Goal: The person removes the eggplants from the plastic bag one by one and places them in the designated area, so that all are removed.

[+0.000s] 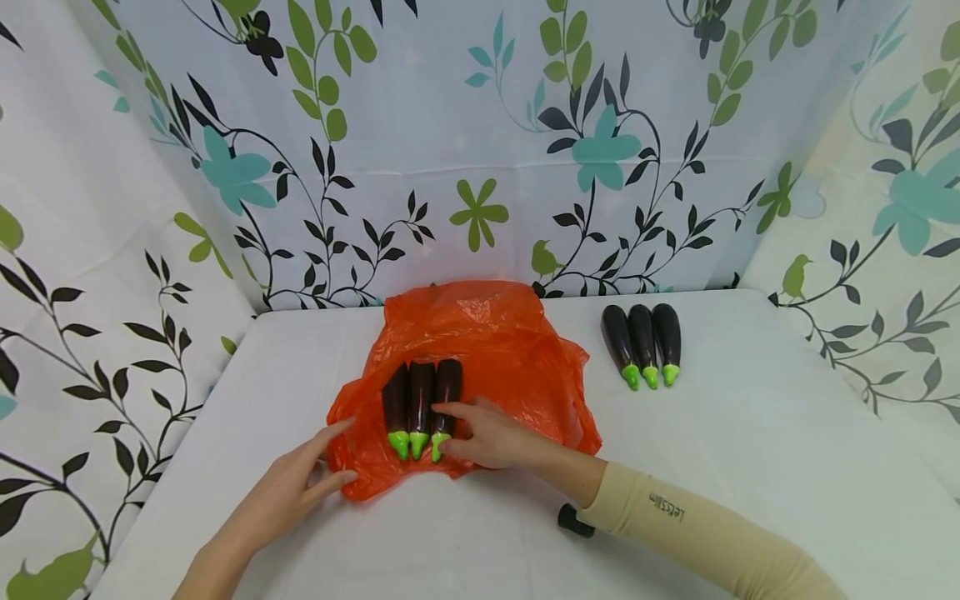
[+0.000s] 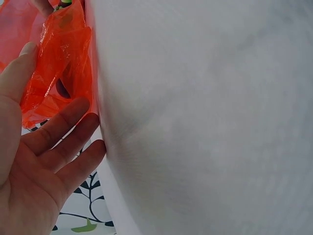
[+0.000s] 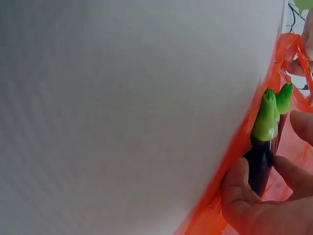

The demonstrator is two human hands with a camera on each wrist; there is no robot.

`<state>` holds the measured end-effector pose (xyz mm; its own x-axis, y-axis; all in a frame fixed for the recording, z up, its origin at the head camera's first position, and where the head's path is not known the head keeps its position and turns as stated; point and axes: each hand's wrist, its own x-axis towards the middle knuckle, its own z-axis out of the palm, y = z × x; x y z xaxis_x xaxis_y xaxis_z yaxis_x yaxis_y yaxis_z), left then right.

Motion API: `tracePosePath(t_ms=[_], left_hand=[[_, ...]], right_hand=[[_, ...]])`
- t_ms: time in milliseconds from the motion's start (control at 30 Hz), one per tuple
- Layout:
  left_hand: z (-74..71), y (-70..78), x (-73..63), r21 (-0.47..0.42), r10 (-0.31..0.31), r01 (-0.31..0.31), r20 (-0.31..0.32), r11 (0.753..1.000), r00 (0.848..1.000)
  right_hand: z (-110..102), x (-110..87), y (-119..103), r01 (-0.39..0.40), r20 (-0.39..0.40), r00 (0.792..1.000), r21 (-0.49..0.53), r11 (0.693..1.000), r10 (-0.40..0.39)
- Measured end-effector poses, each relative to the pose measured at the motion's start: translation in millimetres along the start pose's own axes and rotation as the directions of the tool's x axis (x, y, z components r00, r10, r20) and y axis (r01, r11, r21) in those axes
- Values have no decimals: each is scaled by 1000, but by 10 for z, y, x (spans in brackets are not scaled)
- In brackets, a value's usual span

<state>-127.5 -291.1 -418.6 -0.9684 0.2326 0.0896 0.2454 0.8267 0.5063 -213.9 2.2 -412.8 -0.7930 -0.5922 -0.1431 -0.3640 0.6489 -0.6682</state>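
Three dark purple eggplants with green caps lie side by side on an open red plastic bag (image 1: 525, 379). My right hand (image 1: 491, 435) pinches the rightmost eggplant (image 1: 448, 382) near its cap, with thumb and finger on opposite sides in the right wrist view. Beside it are the middle eggplant (image 1: 422, 396) and the left eggplant (image 1: 395, 404), partly under the bag's fold. At the bag's left edge is my left hand (image 1: 288, 485), fingers extended and thumb apart. Whether its fingertips touch the plastic I cannot tell.
Three more eggplants (image 1: 642, 342) lie together at the back right of the white table (image 1: 720, 467). Near my right sleeve is a small black object (image 1: 575, 522), partly hidden. A patterned curtain (image 1: 420, 100) hangs behind the table and along both sides.
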Motion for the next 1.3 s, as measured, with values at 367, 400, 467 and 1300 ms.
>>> tracePosePath(t_ms=[367, 400, 467, 1300], left_hand=[[-13, -3, -4, 3, 25, -25, -10, 1000, 1000], [-14, -1, -3, 1, 23, -23, -8, 1000, 1000], [-18, 1, -1, -4, 12, -12, 0, 1000, 1000], [-16, 6, 13, -11, -20, 20, 20, 1000, 1000]], right_hand=[[18, -35, 11, -32, -92, 995, 130, 991, 45], [13, -37, 20, -34, -106, 993, 148, 988, 50], [-1, -40, 42, -35, -131, 990, 169, 985, 57], [-295, -401, 154, 3, -108, 994, 212, 977, 21]])
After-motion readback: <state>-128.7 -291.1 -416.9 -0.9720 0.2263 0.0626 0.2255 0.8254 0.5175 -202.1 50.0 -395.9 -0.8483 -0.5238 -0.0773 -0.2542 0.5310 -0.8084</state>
